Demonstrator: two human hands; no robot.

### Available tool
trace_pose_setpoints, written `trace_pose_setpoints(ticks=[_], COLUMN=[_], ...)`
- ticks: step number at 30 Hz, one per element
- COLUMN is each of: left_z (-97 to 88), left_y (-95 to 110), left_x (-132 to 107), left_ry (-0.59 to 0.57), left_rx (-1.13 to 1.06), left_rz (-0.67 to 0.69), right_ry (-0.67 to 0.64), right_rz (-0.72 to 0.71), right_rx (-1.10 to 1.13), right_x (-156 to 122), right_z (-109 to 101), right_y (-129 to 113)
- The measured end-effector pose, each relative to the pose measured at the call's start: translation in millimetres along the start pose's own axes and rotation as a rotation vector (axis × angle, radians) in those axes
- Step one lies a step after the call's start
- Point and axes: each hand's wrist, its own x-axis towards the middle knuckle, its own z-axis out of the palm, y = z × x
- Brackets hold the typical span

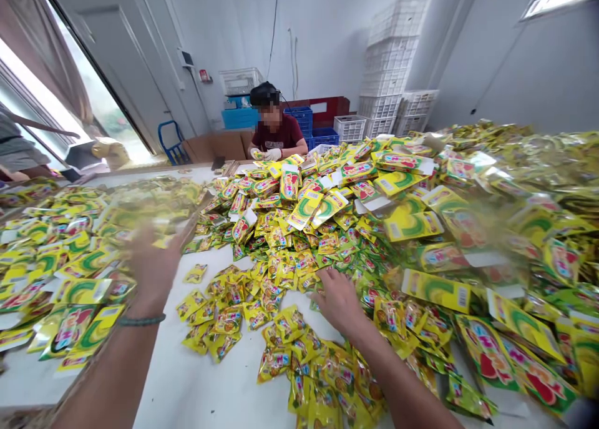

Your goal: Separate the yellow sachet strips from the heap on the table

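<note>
A big heap of small yellow sachets (281, 273) covers the white table (196, 385), with larger yellow-green packets (412, 226) piled on top and to the right. My right hand (339, 301) reaches down onto the small sachets at the heap's near edge, fingers curled among them; what they grip is hidden. My left hand (152, 263) is raised over the left side, smeared by motion, beside a tray of larger packets (70, 273). A dark bracelet (140, 320) sits on my left wrist.
A person in a dark red shirt and white gloves (276, 138) sits at the table's far end handling packets. Stacked white crates (390, 60) and blue crates (299, 120) stand by the back wall. A blue trolley (171, 142) is near the door.
</note>
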Motion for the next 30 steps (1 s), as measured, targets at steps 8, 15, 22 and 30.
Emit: trace_pose_setpoints(ticks=[8,15,22,30], left_z=[113.0,151.6,134.9,116.4], left_y=[44,59,44,46], left_x=[-22,-61,-82,-110], left_ry=[-0.308,-0.399,-0.453,-0.481], left_rx=[0.244,0.496,0.137,-0.273], left_rz=[0.104,0.256,0.126,0.007], right_ry=[-0.174,-0.261,-0.326,0.248], right_rz=[-0.103,-0.149,-0.129,0.103], right_rx=[-0.084,-0.097,0.006,0.308], right_x=[-5,-3,-2,12], right_z=[10,-7,-21,-35], right_y=[-7,2,7,28])
